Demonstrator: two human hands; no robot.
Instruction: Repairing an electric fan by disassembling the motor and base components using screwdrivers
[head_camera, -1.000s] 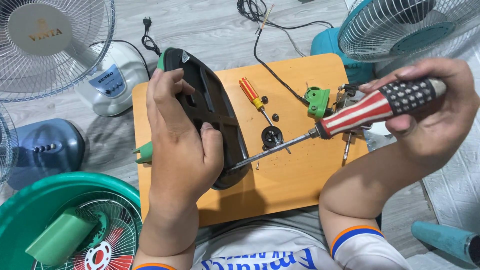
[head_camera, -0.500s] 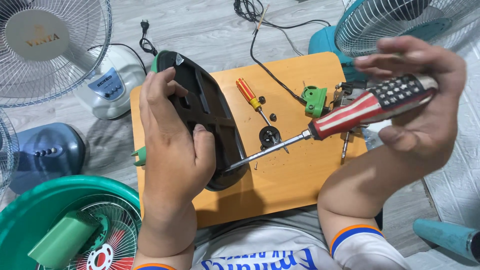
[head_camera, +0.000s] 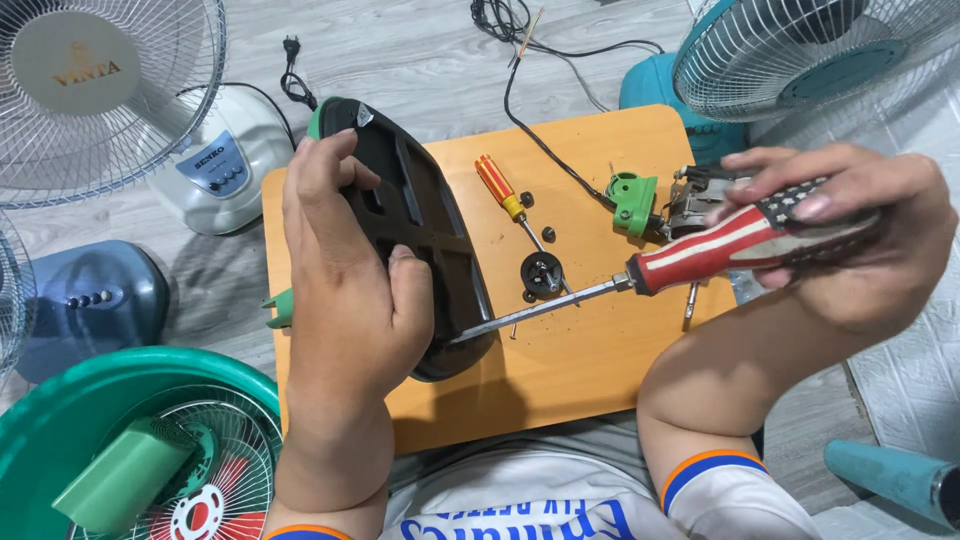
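Now left hand (head_camera: 350, 290) grips black base (head_camera: 430, 250); right hand (head_camera: 850, 240) drives screwdriver (head_camera: 680, 265).

Black base (head_camera: 440, 230); red-white striped screwdriver (head_camera: 720, 245); orange board (head_camera: 590, 360).

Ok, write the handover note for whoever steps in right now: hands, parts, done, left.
Left hand: grips the black fan base cover, tilted on edge over the wooden board.
Right hand: holds the red striped screwdriver, tip in the cover's lower end.
On the board: small orange screwdriver, black round part, green part, loose screws.
Done: cover already off its fan.
Left: screw at the tip; whether going in or out is unclear.
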